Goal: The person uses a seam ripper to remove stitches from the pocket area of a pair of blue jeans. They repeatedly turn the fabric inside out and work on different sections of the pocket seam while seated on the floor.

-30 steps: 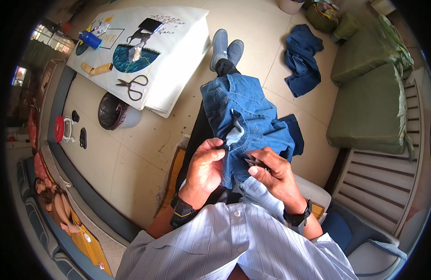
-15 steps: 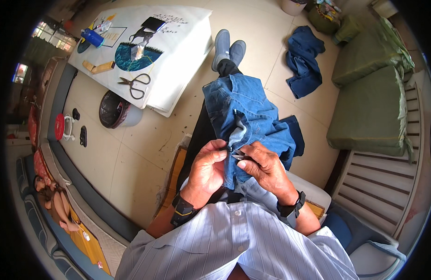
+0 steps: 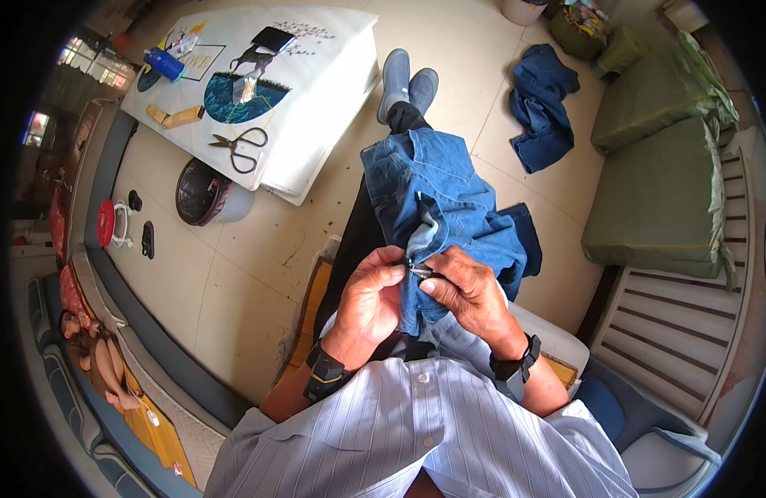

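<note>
Blue denim jeans (image 3: 449, 170) lie across my lap, an opened seam showing pale inner cloth near their middle. My left hand (image 3: 370, 295) is closed, pinching the edge of the denim at that seam between thumb and fingers. In my right hand (image 3: 470, 295) is a small pair of thread snips (image 3: 420, 270), dark with bright pointed blades. Their tips touch or nearly touch the cloth beside my left fingertips. The handles are mostly hidden by my fingers.
On the white table (image 3: 333, 91) at front left lie large scissors (image 3: 240, 149), a blue bottle (image 3: 163, 64) and a dark wallet-like thing (image 3: 273, 38). A waste bin (image 3: 233, 206) stands below. More denim (image 3: 542, 108) lies on the floor; a green-cushioned bench (image 3: 657, 199) is at right. A person reclines far left.
The snips have turned and moved slightly up toward my left fingertips and the seam. My left hand keeps its pinch on the denim.
</note>
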